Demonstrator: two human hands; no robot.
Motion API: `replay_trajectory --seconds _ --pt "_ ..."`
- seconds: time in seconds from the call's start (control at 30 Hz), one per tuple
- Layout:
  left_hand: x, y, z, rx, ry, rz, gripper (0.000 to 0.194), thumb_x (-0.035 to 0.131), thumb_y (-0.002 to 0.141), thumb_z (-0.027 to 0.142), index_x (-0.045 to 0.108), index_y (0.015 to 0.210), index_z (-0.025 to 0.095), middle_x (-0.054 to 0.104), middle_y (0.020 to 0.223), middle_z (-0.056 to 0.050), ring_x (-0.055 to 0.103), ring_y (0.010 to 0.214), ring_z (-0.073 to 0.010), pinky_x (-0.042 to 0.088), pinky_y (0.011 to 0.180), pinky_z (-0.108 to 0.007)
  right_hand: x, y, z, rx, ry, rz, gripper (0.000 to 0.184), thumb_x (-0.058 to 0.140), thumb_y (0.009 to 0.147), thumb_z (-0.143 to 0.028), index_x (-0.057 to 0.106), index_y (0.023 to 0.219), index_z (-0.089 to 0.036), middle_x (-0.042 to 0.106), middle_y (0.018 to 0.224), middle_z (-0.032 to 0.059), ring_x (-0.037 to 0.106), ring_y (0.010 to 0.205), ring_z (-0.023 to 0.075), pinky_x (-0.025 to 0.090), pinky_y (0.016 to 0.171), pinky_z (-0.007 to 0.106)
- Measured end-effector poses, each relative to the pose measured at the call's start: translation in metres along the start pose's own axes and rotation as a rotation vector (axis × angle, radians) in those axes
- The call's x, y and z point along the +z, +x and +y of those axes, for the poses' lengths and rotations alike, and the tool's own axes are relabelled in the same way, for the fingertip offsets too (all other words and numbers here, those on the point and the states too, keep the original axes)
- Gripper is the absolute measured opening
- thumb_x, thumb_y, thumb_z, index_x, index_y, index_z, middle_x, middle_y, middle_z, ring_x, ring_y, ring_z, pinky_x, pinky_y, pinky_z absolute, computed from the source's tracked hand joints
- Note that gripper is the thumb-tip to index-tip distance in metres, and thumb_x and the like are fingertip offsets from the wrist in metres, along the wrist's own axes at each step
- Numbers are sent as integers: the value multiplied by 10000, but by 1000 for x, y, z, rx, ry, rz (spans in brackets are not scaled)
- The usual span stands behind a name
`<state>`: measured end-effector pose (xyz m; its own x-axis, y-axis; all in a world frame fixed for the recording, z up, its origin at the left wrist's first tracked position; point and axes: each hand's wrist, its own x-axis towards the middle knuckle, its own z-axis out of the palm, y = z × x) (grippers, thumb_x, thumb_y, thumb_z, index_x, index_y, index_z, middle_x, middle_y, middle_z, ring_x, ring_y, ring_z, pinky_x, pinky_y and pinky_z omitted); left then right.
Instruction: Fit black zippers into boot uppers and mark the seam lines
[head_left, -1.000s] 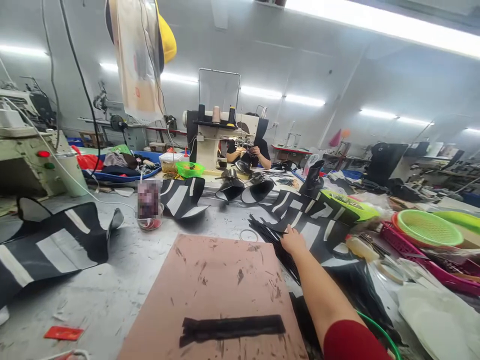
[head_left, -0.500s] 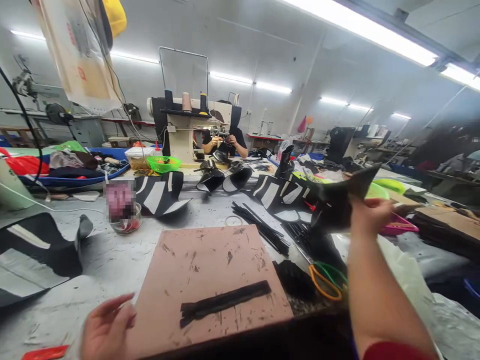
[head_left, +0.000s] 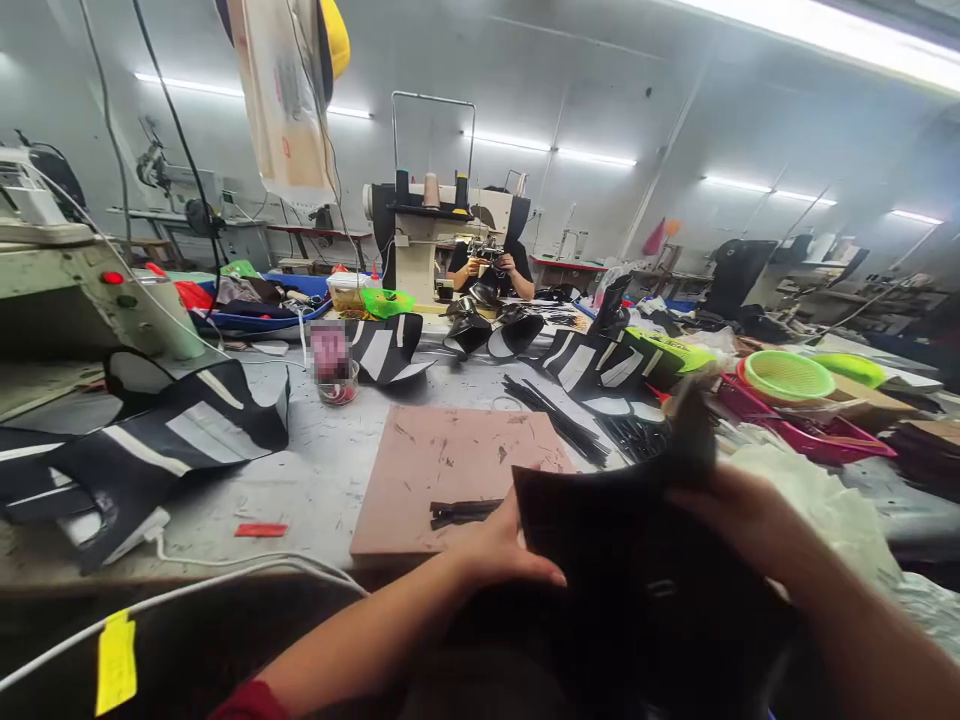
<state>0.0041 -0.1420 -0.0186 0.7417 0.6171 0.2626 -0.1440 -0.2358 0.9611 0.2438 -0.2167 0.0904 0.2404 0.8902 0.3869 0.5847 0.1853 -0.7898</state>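
Observation:
A black leather boot upper (head_left: 637, 560) is held up low in front of me, over the near edge of the table. My left hand (head_left: 514, 545) grips its left edge, thumb on the near side and fingers hidden behind. On the upper right part, my right hand (head_left: 739, 515) is closed around the leather, slightly blurred. Behind my left hand a black zipper (head_left: 461, 512) lies on the pinkish board (head_left: 465, 440), its right part covered by that hand.
More black uppers with white strips (head_left: 202, 420) lie at the left. Black strips (head_left: 559, 415) lie beyond the board, and a magenta basket (head_left: 795, 420) stands at the right. A white cable (head_left: 247, 570) crosses the front left. Across the table a person works at a sewing machine (head_left: 416, 250).
My right hand has brought the boot upper from the right down towards me. My left hand has moved from the board's left side onto the upper's edge. The view has turned left.

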Motion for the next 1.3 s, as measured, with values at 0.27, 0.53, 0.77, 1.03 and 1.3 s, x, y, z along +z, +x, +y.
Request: replay_trajectory --seconds 0.27,0.53,0.77,1.03,1.3 --pt "-29 -58 11 -48 415 -5 273 574 760 414 704 886 209 674 849 -67 596 830 -208 432 812 -324 54 -30 5 -71 281 -609 366 559 736 -534 676 785 -191 665 840 75 597 810 223 459 785 366" --pt "-40 -115 -29 -133 522 -177 264 518 762 452 703 773 264 653 668 -28 577 678 -165 427 670 -254 126 -131 56 574 659 -691 539 586 624 -670 552 661 -133 457 560 -27 391 516 85 293 515 222" --pt "-23 -97 -8 -308 368 -350 237 501 794 314 648 954 217 667 843 -8 601 737 -152 443 664 -221 109 -117 64 340 130 -281 475 446 775 -604 594 819 -154 541 703 39 522 657 175 443 622 319" --pt "-16 -81 -1 -304 160 -23 335 439 836 452 600 896 163 620 909 -51 550 838 -179 446 797 -307 128 -62 13 -731 -434 -501 396 443 857 -427 522 1144 -166 618 1011 113 559 969 247 401 904 431" --pt "-51 -105 -11 -82 470 213 238 415 869 310 605 1004 262 638 1027 -65 607 854 -169 498 781 -332 164 -15 20 -94 -87 -1268 293 345 906 -329 518 725 -177 557 672 -5 511 594 114 419 546 217"
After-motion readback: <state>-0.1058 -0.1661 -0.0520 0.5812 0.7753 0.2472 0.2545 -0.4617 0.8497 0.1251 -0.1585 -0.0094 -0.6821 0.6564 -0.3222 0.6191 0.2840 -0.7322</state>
